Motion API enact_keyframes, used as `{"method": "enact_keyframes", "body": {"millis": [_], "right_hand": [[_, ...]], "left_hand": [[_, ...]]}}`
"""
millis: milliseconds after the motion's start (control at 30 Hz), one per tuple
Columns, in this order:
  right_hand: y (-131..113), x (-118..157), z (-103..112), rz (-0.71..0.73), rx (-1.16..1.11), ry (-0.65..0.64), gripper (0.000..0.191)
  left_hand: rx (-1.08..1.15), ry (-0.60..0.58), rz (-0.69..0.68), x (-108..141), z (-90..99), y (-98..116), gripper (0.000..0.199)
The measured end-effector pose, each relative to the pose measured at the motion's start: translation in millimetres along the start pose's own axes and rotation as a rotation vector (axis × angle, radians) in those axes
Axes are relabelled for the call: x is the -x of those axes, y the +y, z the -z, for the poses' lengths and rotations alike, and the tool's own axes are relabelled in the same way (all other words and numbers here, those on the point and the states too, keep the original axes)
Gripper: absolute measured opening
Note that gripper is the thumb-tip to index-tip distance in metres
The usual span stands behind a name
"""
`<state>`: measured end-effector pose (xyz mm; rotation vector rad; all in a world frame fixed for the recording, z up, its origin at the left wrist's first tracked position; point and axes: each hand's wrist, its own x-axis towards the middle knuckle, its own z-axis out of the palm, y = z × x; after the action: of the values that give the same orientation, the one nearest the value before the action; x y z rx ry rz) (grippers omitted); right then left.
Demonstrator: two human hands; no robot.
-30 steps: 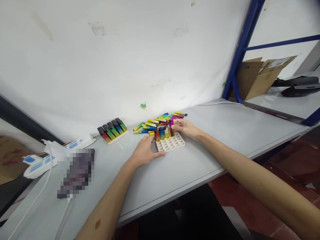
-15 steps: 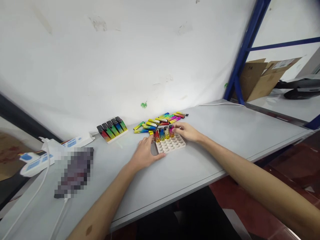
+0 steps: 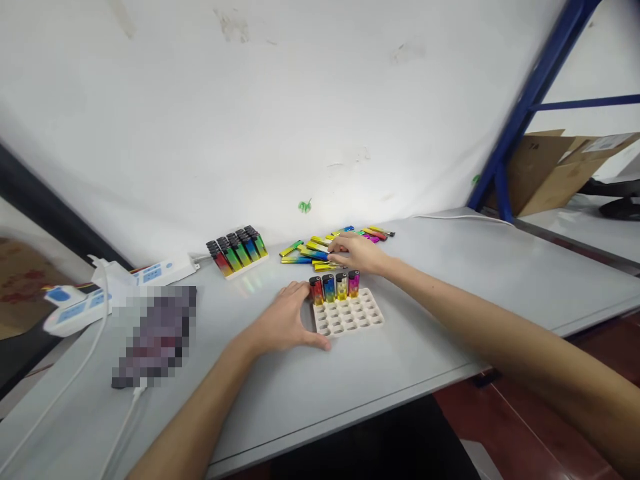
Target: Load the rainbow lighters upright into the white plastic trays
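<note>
A white tray with rows of holes [image 3: 357,317] lies on the table. Four or so would overstate detail, so: several lighters, among them a red one [image 3: 317,291] and a magenta one [image 3: 353,285], stand upright in its back row. My left hand [image 3: 283,320] grips the tray's left side, thumb at the front corner and fingers by the red lighter. Behind the tray, my right hand [image 3: 357,251] reaches into a pile of loose metallic lighters. Its thumb and fingers close around the end of a blue-and-yellow lighter [image 3: 313,254], which still lies on the pile.
A second tray [image 3: 247,268] full of upright lighters stands at the left by the wall. Farther left are a power strip [image 3: 165,271], white cables and a pixelated dark object [image 3: 157,337]. A blue frame post [image 3: 530,100] and cardboard box [image 3: 550,173] are at the right.
My right hand has left the magenta lighter standing in the tray and moved back to the loose pile. My left hand stays at the tray. The view has shifted slightly.
</note>
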<state>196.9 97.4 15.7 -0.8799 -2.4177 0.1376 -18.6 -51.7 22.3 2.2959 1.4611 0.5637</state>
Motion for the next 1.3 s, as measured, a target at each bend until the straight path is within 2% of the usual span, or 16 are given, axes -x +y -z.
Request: {"method": "enact_keyframes", "body": {"millis": [100,200,300,367,433,533,667,800,933,1033,1133,1300], "right_hand": [[-6.7,-23.3,-5.9,0.018,0.188,-0.121,0.030],[-12.8,-34.7,-10.7,-0.053,0.225,-0.180,0.024],[-17.0,-33.5,-11.5,-0.101,0.211,-0.153,0.014],[-17.9,-26.6,-9.0,-0.115,0.186,-0.057,0.011],[-16.6,-15.5,-4.8,-0.156,0.094,0.082,0.013],[-11.4,6.7,2.4,-0.290,-0.191,0.261,0.023],[-6.2,37.6,9.2,-0.438,-0.658,0.378,0.034],[-13.3,54.8,14.7,-0.544,-0.894,0.385,0.042],[-26.1,55.0,20.3,-0.641,-1.008,0.357,0.039],[-31.5,52.9,23.8,-0.686,-0.938,0.333,0.044],[-31.7,53.9,26.1,-0.666,-0.864,0.291,0.055],[-24.9,56.7,25.4,-0.650,-0.902,0.260,0.064]], "left_hand": [[-0.001,-0.023,-0.017,0.2,-0.3,0.6,0.070],[-0.010,-0.062,-0.016,0.2,-1.6,0.1,0.070],[-0.015,-0.070,-0.015,0.3,-2.3,-0.4,0.073],[-0.013,-0.064,-0.017,0.1,-2.8,-0.5,0.074],[-0.008,-0.054,-0.022,-0.3,-3.5,-0.7,0.076],[-0.015,-0.039,-0.017,-1.8,-5.9,-1.7,0.079],[-0.055,-0.021,0.013,-4.7,-10.3,-3.1,0.083],[-0.090,0.020,0.076,-6.9,-12.5,-1.8,0.076],[-0.084,0.048,0.108,-6.9,-10.8,0.5,0.076],[-0.065,0.042,0.155,-5.9,-8.1,0.1,0.077],[-0.050,0.030,0.190,-5.2,-5.1,-1.8,0.084],[-0.048,0.027,0.171,-4.4,-2.0,-2.3,0.084]]}}
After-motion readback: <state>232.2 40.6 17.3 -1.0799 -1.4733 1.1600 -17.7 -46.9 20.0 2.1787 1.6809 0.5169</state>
